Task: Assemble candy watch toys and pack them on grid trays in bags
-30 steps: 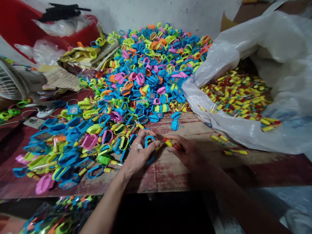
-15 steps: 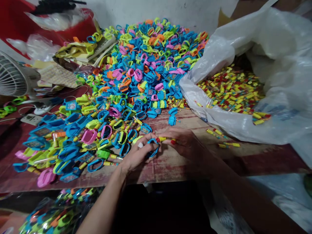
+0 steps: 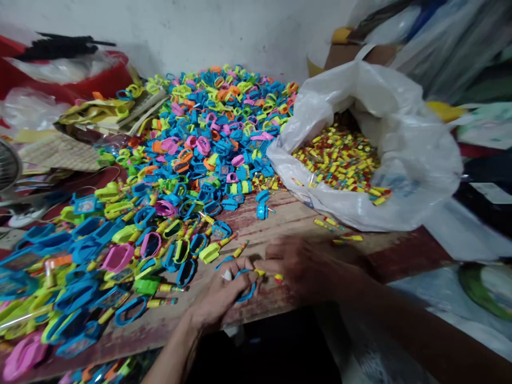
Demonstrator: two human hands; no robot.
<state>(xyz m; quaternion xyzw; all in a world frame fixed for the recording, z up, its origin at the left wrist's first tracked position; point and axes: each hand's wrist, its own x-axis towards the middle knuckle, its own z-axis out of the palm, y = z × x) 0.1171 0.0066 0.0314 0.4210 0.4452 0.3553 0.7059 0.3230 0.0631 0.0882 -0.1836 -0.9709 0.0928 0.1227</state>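
Observation:
My left hand (image 3: 219,294) is closed round a blue plastic ring-shaped piece (image 3: 246,285) at the near edge of the wooden table (image 3: 296,216). My right hand (image 3: 300,266) pinches a small yellow and red stick (image 3: 269,274), whose end meets the blue piece. Both hands touch each other just above the table edge. A large heap of blue, green, pink and orange plastic pieces (image 3: 200,149) spreads behind and to the left of them.
A white plastic bag (image 3: 384,149) full of yellow and red sticks lies open at the right. A few loose sticks (image 3: 332,224) lie before it. Red tubs (image 3: 92,80), papers and a small fan (image 3: 8,170) stand at the left.
The camera has swung right and upward, so the hands sit lower in view. Both hands stayed together on the blue piece and the stick, which is pushed further into it.

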